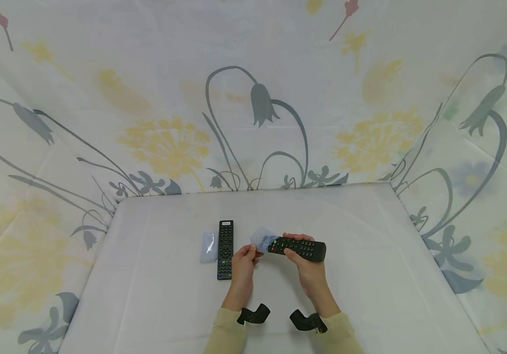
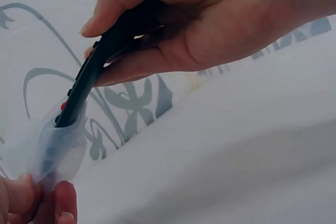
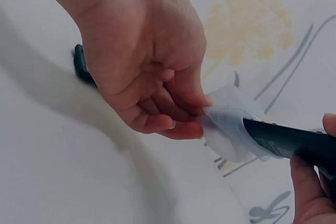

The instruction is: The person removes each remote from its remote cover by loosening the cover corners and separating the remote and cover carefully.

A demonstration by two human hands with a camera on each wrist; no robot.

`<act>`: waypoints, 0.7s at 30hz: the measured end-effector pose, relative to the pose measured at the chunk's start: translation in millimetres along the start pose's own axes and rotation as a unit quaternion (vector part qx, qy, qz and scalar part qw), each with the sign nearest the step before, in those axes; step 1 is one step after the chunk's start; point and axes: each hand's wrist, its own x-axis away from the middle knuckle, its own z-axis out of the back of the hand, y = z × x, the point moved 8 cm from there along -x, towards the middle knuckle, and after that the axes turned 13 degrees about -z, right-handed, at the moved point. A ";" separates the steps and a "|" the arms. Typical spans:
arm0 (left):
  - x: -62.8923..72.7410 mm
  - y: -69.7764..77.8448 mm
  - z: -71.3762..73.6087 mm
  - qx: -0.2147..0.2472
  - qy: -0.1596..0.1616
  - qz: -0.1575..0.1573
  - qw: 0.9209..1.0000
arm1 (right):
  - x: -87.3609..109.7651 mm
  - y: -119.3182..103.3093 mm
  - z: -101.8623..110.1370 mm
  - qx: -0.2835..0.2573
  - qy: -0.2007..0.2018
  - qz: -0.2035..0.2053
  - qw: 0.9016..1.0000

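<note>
A black remote control point(image 1: 304, 248) is held in my right hand point(image 1: 310, 273), thumb on the button side and fingers behind it. Its left end sits inside a translucent bluish plastic sleeve point(image 1: 263, 239). My left hand point(image 1: 243, 268) pinches the edge of that sleeve between thumb and fingers. In the left wrist view the sleeve point(image 2: 58, 145) wraps the remote's lower tip. The right wrist view shows the left hand point(image 3: 152, 61) pinching the thin film point(image 3: 231, 124) around the remote's end point(image 3: 283, 137).
Beside my left hand a second black remote point(image 1: 225, 246) lies on the white table point(image 1: 169, 295). Left of it lies a small, shiny pale-blue packet point(image 1: 209, 247). Flower-printed cloth point(image 1: 253, 147) rises behind the table and along both sides.
</note>
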 end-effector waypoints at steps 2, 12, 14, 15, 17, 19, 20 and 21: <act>-0.2 -2.6 -1.0 0.022 -0.012 0.009 1.000 | 0.3 -0.9 0.1 -0.001 -0.007 0.000 1.000; -6.1 -1.7 1.3 0.006 -0.088 0.003 0.996 | -3.2 -5.2 0.3 0.003 -0.046 0.000 0.999; -6.1 -0.3 3.7 -0.020 -0.087 -0.006 0.996 | -2.8 -2.8 1.9 0.023 -0.039 -0.013 0.999; -6.0 -0.2 4.6 -0.028 -0.085 -0.009 0.996 | -2.2 -1.4 2.3 0.036 -0.036 -0.019 0.998; -6.1 -2.1 6.5 -0.042 -0.080 -0.013 0.996 | -1.0 2.1 2.2 0.062 -0.034 -0.034 0.997; -6.0 0.0 7.1 -0.056 -0.073 -0.025 0.995 | -0.5 4.1 -0.6 0.081 -0.038 -0.042 0.995; -6.8 2.2 6.9 -0.062 -0.069 -0.035 0.995 | -0.8 4.5 -2.4 0.086 -0.043 -0.044 0.994; -7.6 5.0 6.3 -0.067 -0.066 -0.044 0.995 | -1.2 4.3 -4.2 0.089 -0.046 -0.044 0.994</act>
